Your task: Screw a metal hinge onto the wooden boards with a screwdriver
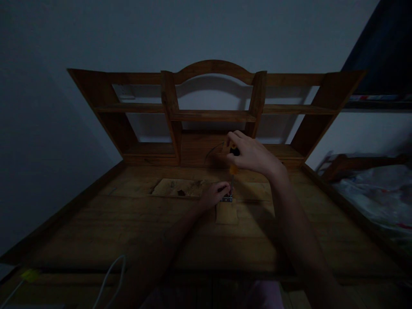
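In the head view, our right hand [252,155] is curled mostly closed around the handle of a screwdriver [233,170], which stands nearly upright. Its shaft runs down to a small metal piece [226,199] on the worktop [138,227], slightly right of the middle and nearer the back edge than the front edge. Our left hand [215,194] is partly closed, fingers bent, fingertips against or just beside the metal piece; whether they pinch it, we cannot tell. A small wooden block [227,213] lies just on the front-edge side of the metal piece. Left of our hands, a pale, stained strip [180,188] runs along the worktop, roughly parallel to the back edge, where a wooden shelf unit [212,115] stands.

We judge the work to be under way: the metal piece is in place under the screwdriver, and the tool has not been put down. Whether any screw is in, loose or remaining, we cannot make out.

The tip of the screwdriver is lost in the gloom by our left fingers, which also cover part of the metal piece. Our right fingers hide much of the handle. A white cable [121,274] near the front-left corner is cut off by the bottom of the view.
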A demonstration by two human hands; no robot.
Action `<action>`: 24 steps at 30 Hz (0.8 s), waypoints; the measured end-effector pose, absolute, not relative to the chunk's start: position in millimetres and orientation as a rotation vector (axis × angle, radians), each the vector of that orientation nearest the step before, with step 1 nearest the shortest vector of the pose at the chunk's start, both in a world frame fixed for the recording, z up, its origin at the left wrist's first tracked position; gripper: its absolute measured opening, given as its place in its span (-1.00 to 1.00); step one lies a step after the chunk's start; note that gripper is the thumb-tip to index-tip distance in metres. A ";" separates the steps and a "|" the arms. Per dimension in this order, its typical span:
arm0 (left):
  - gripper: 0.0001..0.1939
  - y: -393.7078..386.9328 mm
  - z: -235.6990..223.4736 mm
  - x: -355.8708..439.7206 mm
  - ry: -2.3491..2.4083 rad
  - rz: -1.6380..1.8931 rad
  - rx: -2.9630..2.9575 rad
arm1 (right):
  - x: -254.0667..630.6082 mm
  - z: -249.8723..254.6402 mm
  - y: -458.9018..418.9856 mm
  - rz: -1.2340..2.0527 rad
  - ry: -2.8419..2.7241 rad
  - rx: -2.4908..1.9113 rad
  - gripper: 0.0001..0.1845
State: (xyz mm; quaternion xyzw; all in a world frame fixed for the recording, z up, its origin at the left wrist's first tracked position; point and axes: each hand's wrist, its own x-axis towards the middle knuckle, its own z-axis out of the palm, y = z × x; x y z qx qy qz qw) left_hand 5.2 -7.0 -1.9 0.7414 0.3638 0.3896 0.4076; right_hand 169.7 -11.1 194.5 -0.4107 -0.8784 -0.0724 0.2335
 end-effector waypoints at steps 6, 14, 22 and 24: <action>-0.65 -8.4 0.0 6.2 0.917 0.986 1.837 | 168.8 190.0 -7.2 -0.202 -2.430 -1.154 -0.71; -0.65 -4.8 -6.4 5.2 0.912 0.990 1.872 | 172.5 192.7 -10.5 -0.144 -2.386 -1.131 -0.64; -0.67 -4.4 -7.0 4.8 0.929 0.980 1.912 | 173.2 193.3 -12.1 -0.181 -2.378 -1.169 -0.68; -0.67 -5.1 -5.4 4.8 0.941 0.986 1.922 | 174.4 190.7 -7.9 -0.218 -2.380 -1.220 -0.67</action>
